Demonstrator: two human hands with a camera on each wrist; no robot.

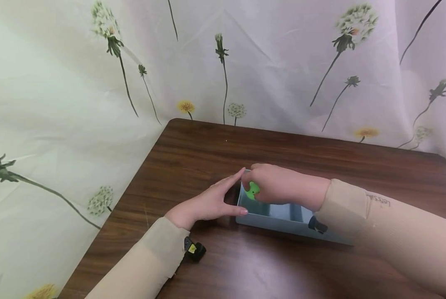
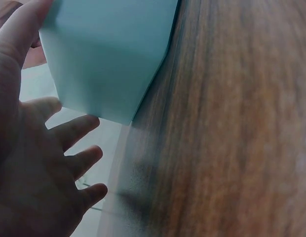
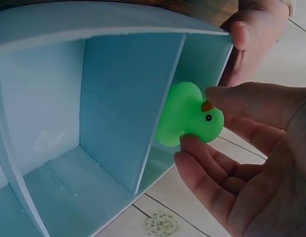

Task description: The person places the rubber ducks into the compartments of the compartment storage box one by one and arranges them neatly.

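Note:
A green rubber duck (image 3: 185, 116) with an orange beak is pinched between the thumb and fingers of my right hand (image 3: 251, 148). In the right wrist view the duck sits at the mouth of the end compartment of a light blue divided box (image 3: 128, 98). From the head view, my right hand (image 1: 273, 182) reaches over the box's left end, partly covering the duck (image 1: 252, 191). My left hand (image 1: 211, 203) spreads its thumb and fingers across that same end of the box (image 1: 283, 222). In the left wrist view, the left hand's fingers (image 2: 84, 163) are straight beside the box's end wall (image 2: 108, 64).
The box stands on a dark wood-grain table (image 1: 193, 153). Behind it hangs a pale curtain (image 1: 268, 70) printed with dandelions. A small black device (image 1: 194, 249) is strapped at the left wrist, and another (image 1: 317, 225) at the right.

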